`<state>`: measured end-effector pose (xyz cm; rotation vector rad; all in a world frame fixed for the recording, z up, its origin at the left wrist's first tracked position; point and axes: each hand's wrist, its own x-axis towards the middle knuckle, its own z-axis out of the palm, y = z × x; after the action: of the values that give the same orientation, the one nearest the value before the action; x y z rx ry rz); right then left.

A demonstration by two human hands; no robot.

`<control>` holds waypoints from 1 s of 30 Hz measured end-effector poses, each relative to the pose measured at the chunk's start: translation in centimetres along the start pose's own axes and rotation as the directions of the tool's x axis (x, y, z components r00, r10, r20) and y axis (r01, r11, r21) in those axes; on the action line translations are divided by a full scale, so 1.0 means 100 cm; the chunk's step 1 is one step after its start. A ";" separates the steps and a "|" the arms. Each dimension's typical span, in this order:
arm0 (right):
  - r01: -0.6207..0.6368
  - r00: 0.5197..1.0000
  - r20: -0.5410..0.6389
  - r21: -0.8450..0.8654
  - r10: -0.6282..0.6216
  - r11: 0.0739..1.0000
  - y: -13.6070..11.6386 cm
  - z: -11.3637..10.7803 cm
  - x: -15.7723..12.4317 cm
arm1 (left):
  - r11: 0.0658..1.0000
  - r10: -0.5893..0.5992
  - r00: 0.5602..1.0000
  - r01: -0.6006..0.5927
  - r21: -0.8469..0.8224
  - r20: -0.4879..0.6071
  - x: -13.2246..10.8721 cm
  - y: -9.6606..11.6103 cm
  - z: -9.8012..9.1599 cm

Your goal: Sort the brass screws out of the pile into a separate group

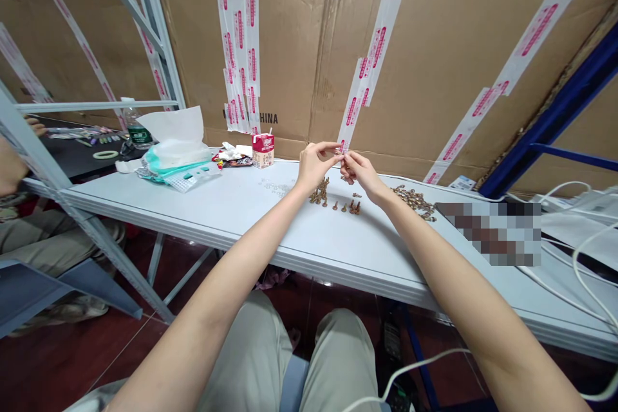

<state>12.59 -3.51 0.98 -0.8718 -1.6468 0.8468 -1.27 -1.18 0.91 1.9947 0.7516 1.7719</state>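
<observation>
My left hand (315,164) and my right hand (360,172) are raised a little above the white table (270,225), fingertips pinched together around a tiny part that is too small to name. Just under the hands stand several small copper-coloured screws (338,201) upright on the tabletop. A loose heap of the same screws (415,198) lies to the right of my right hand.
A red-and-white drink carton (263,149), snack wrappers (232,156) and a tissue pack (176,148) sit at the table's far left. Taped cardboard (434,58) walls the back. White cables (579,257) run on the right. A person's arm (10,167) shows at the left edge.
</observation>
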 end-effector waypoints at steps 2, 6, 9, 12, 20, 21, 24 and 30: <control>0.001 1.000 -0.007 -0.002 -0.001 1.000 0.000 0.001 0.000 | 1.000 -0.011 1.000 0.011 -0.015 -0.001 0.000 -0.001 0.000; 0.005 1.000 -0.015 -0.006 -0.005 1.000 -0.001 0.001 0.000 | 0.999 -0.026 1.000 0.026 -0.021 0.011 -0.001 -0.003 0.001; 0.009 1.000 -0.021 -0.002 -0.009 1.000 -0.001 0.001 0.000 | 1.000 -0.030 0.999 0.030 -0.004 0.018 -0.001 -0.004 0.002; 0.006 1.000 -0.014 0.009 -0.006 1.000 -0.001 0.001 -0.001 | 1.000 -0.024 1.000 0.024 -0.008 0.010 -0.001 -0.003 0.002; -0.049 0.998 0.052 0.139 0.042 0.989 0.000 0.001 -0.001 | 0.996 0.020 0.999 -0.024 0.089 0.040 -0.002 0.002 0.001; -0.069 0.996 0.067 0.148 0.060 0.987 0.001 0.000 -0.001 | 0.994 0.019 0.999 -0.023 0.103 0.041 -0.002 0.003 0.001; -0.082 0.994 0.086 0.114 0.072 0.990 0.001 -0.001 -0.001 | 0.992 0.000 1.000 -0.003 0.123 0.026 -0.002 0.003 0.001; 0.024 0.998 0.062 0.002 -0.024 1.000 0.005 -0.002 0.001 | 0.994 -0.039 0.999 0.040 0.104 -0.009 0.000 0.003 0.000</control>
<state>12.85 -3.16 0.68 -0.8305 -1.7076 0.8657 -1.27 -1.42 1.08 2.0261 0.8970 1.7514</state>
